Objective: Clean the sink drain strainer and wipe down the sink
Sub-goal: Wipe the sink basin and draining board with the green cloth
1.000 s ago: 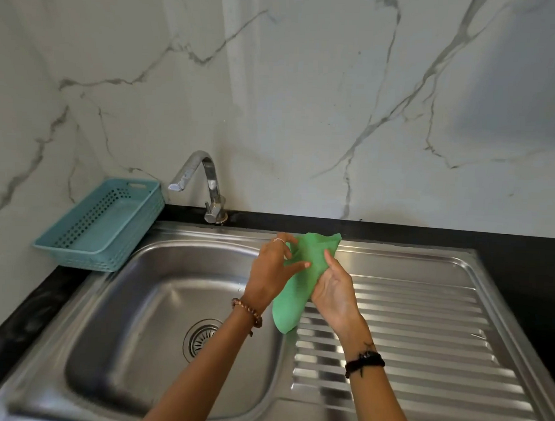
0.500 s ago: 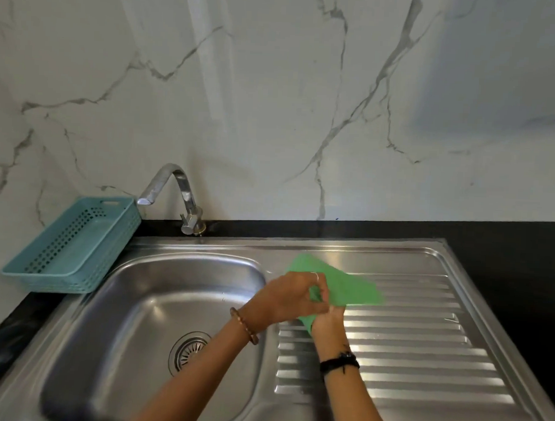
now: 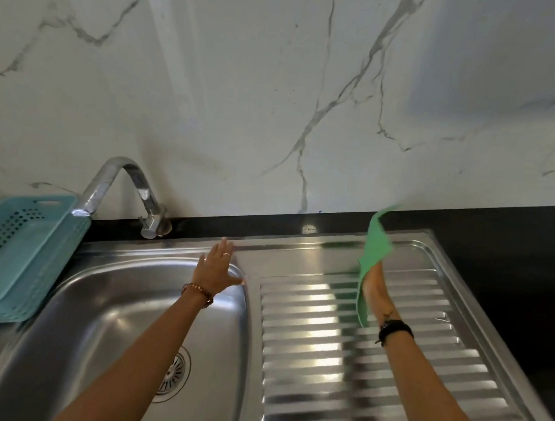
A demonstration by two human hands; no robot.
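Observation:
A stainless steel sink (image 3: 84, 300) has a bowl on the left and a ribbed drainboard (image 3: 314, 348) on the right. The round drain strainer (image 3: 175, 373) sits in the bowl's floor, partly hidden by my left forearm. My left hand (image 3: 215, 268) is open, fingers spread, resting on the sink's back rim between bowl and drainboard. My right hand (image 3: 374, 286) holds a green cloth (image 3: 374, 249) over the far part of the drainboard; the cloth drapes over the hand and its top edge flaps up, blurred.
A chrome faucet (image 3: 124, 184) stands behind the bowl, spout pointing left. A teal perforated plastic basket (image 3: 23, 253) sits on the black countertop (image 3: 490, 251) at the left. A white marble wall rises behind.
My hands have separated. The left hand let go of the cloth and moved to the sink rim. The right hand carried the cloth right and farther back over the drainboard.

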